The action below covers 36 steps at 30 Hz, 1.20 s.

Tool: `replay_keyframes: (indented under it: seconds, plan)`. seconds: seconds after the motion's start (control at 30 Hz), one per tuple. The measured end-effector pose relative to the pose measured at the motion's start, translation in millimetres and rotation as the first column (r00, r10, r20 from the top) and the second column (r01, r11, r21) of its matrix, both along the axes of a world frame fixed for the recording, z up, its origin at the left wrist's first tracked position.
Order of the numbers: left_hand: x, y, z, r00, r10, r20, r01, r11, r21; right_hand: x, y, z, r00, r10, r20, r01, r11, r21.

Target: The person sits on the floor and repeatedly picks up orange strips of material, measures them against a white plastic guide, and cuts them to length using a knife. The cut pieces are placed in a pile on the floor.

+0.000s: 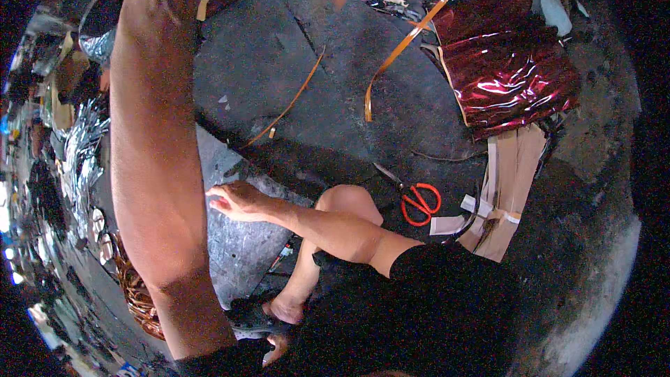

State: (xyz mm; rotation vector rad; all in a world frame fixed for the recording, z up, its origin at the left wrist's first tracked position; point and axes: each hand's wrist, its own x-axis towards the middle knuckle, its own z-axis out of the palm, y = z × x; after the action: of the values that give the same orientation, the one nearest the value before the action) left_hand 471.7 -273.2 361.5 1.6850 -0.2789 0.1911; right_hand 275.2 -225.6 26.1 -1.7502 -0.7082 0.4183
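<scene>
My left forearm (157, 132) rises large along the left side, and its hand passes out at the top edge. From the right my right arm reaches across over the bent knee (352, 202). My right hand (239, 201) is beside the left forearm, over a grey metal-looking surface (248, 258). Its thumb and forefinger are a little apart, with nothing visible between them; the other fingers are partly hidden. Scissors with red handles (421, 204) lie on the dark floor to the right of the knee.
A stack of shiny dark red foil sheets (509, 70) lies at the far right, above a bundle of beige strips (513, 188). An orange strip (398, 52) and a thinner one (300, 94) lie on the floor (258, 35). Silvery strips (84, 139) and coppery strips (139, 297) heap up at left.
</scene>
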Motion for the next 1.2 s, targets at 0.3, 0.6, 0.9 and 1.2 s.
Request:
replay_keyframes:
  seconds: [0.3, 0.6, 0.9, 1.2]
  plan:
    - [24.6, -62.2, -247.0, 0.922, -0.045, -0.383, 0.189, 0.919, 0.347, -2.2, 0.6, -16.9, 0.99, 0.125, -0.072, -0.124, 0.992, 0.011]
    - [-22.3, -3.1, -303.9, 0.985, 0.091, -0.147, 0.014, 0.806, 0.591, -18.1, 24.7, -99.5, 0.925, 0.257, -0.281, -0.201, 0.956, 0.214]
    - [-263.6, 199.0, -252.9, 0.735, 0.675, -0.059, -0.604, 0.692, 0.395, -23.3, 26.1, 2.5, 0.931, 0.363, -0.035, -0.363, 0.914, -0.182]
    - [-515.4, 391.4, -270.2, -0.219, 0.965, 0.142, -0.793, -0.26, 0.551, -71.6, 34.6, 11.3, 0.925, 0.379, 0.003, -0.362, 0.885, -0.293]
